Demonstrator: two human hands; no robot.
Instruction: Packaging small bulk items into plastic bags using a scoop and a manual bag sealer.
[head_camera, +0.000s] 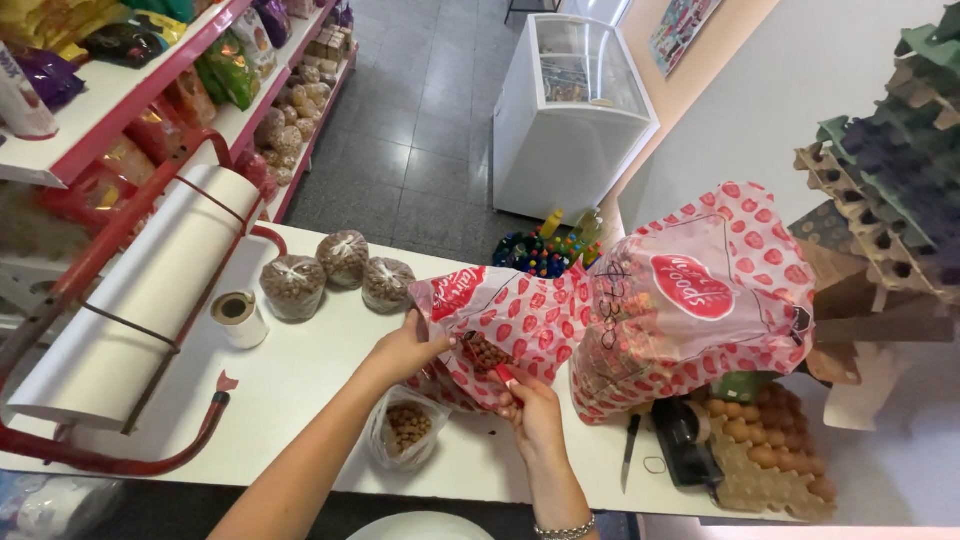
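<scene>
Two hands work at the mouth of a big red-and-white printed sack (640, 310) lying on the white desk (300, 380).

Far left of the sack a wide paper roll (150, 290) sits in a red holder, its lower end cut off by the frame; nearer stand a tape roll (238, 318) and three tied clear bags of brown pellets (340, 272). Just left of the sack's mouth the left hand (405, 350) has its grip closed on the sack's folded rim, fingers partly hidden in the plastic. Below it an open small bag of pellets (405, 430) lies on the desk. At the mouth the right hand (535, 410) pinches a small red scoop (497, 368), mostly hidden, with pellets showing above it. Right of the sack an egg tray (770, 450) is partly covered, and stacked cartons (890, 170) run out of frame.
</scene>
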